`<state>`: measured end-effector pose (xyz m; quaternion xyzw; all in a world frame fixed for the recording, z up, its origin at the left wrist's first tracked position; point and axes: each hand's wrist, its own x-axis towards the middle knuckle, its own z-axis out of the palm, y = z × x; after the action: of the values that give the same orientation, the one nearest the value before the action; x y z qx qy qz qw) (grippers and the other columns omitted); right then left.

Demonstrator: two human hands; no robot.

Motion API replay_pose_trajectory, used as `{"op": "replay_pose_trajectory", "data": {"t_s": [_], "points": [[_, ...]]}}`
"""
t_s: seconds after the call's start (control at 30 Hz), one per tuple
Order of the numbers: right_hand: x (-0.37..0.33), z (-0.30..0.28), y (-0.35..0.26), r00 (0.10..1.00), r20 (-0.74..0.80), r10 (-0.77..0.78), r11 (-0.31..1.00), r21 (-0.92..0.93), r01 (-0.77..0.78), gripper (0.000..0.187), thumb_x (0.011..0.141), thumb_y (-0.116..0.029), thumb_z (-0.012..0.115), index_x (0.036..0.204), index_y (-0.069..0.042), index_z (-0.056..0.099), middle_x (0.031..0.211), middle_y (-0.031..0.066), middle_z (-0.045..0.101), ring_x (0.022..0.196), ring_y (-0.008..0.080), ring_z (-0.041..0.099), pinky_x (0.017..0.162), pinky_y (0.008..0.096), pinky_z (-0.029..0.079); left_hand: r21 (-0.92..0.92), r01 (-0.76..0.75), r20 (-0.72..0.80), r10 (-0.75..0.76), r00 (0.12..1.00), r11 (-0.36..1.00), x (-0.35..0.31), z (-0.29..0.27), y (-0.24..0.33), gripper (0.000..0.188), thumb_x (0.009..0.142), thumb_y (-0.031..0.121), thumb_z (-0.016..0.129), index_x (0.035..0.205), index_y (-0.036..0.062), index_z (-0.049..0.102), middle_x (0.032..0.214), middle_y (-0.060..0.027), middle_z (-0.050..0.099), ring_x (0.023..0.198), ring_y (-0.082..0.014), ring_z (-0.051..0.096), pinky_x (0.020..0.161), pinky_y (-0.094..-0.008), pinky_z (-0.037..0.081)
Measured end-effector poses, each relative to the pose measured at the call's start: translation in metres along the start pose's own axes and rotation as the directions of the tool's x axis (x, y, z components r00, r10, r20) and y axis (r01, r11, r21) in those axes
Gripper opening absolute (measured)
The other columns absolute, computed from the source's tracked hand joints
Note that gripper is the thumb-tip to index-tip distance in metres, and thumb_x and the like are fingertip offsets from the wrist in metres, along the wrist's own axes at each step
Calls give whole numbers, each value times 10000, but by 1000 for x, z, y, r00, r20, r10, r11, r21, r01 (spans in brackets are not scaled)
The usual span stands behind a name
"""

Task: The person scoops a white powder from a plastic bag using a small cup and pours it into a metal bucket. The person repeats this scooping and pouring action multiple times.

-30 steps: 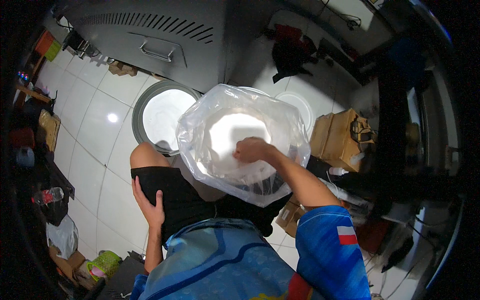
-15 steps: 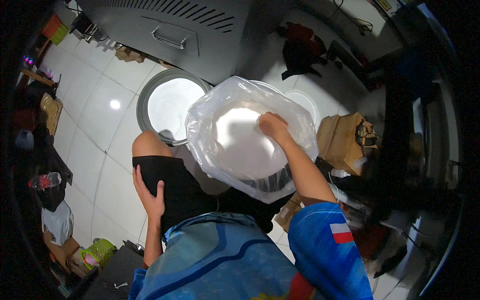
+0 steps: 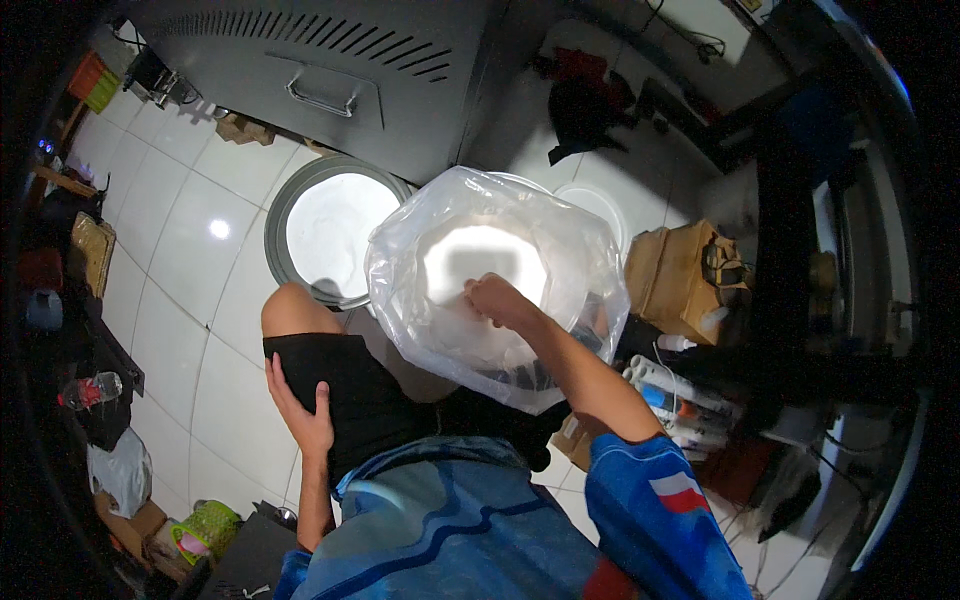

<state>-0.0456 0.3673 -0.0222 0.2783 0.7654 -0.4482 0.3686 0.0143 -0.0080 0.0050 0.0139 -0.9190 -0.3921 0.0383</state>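
Note:
A large translucent plastic bag (image 3: 400, 300) lines a round container in front of me, its loose edge spread outward. White material (image 3: 455, 262), whether powder or liquid I cannot tell, fills the middle. Over it, inside the bag's opening, is my right hand (image 3: 497, 300), fingers curled closed; whatever they hold, if anything, is hidden. My left hand (image 3: 300, 415) lies on my left thigh with its fingers stretched and the thumb apart, holding nothing. Left of the bag stands a round tub (image 3: 283, 215) with a grey rim and white contents.
A grey metal cabinet (image 3: 400, 110) with slots and a handle stands just beyond the tubs. A white round lid or tub (image 3: 605, 212) shows behind the bag. To the right are a cardboard box (image 3: 665, 280) and white rolls (image 3: 680, 385); at far left lies a bottle (image 3: 95, 390).
My right hand has moved left and nearer to me across the white material, still closed. My left hand stays on the thigh. The view has shifted slightly.

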Motion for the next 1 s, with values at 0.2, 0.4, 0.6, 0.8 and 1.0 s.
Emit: {"op": "replay_pose_trajectory", "data": {"t_s": [0.2, 0.4, 0.6, 0.8, 1.0], "points": [[43, -25, -39, 693, -394, -603, 762, -542, 355, 425, 992, -262, 407, 825, 37, 657, 821, 238, 679, 783, 455, 668, 758, 517, 548, 19, -12, 19, 12, 1000, 1000, -1, -3, 0, 753, 903, 243, 670, 1532, 58, 300, 1585, -208, 267, 1471, -376, 247, 1212, -458, 171], [45, -51, 25, 691, -335, -640, 557, -822, 116, 305, 953, -210, 469, 893, -6, 688, 867, 213, 705, 806, 410, 705, 760, 502, 568, 36, -23, 27, 22, 999, 999, -1, -2, -2, 754, 918, 268, 666, 1537, 60, 289, 1590, -203, 260, 1479, -366, 234, 1215, -450, 162], [21, -19, 68, 835, -379, -399, 753, -655, 63, 270, 926, -194, 511, 949, 19, 676, 884, 216, 683, 884, 366, 709, 715, 464, 595, 8, -39, 15, 39, 999, 999, -2, 2, -3, 774, 893, 246, 683, 1533, 47, 296, 1579, -210, 275, 1468, -379, 251, 1211, -460, 172], [22, 9, 68, 929, -219, -299, 893, -407, 192, 293, 863, -179, 597, 1023, 64, 628, 928, 221, 666, 897, 347, 691, 752, 406, 601, -3, -53, 11, 53, 999, 999, -1, 3, -5, 764, 892, 210, 664, 1535, 45, 287, 1583, -202, 275, 1473, -370, 243, 1215, -459, 161], [39, 43, 73, 765, -358, -534, 845, -200, 496, 316, 974, -247, 429, 969, 28, 585, 742, 173, 565, 572, 254, 585, 431, 368, 477, -7, -46, 16, 46, 999, 999, -3, 3, -5, 761, 889, 190, 661, 1534, 43, 287, 1581, -198, 278, 1474, -369, 242, 1216, -456, 160]]}}
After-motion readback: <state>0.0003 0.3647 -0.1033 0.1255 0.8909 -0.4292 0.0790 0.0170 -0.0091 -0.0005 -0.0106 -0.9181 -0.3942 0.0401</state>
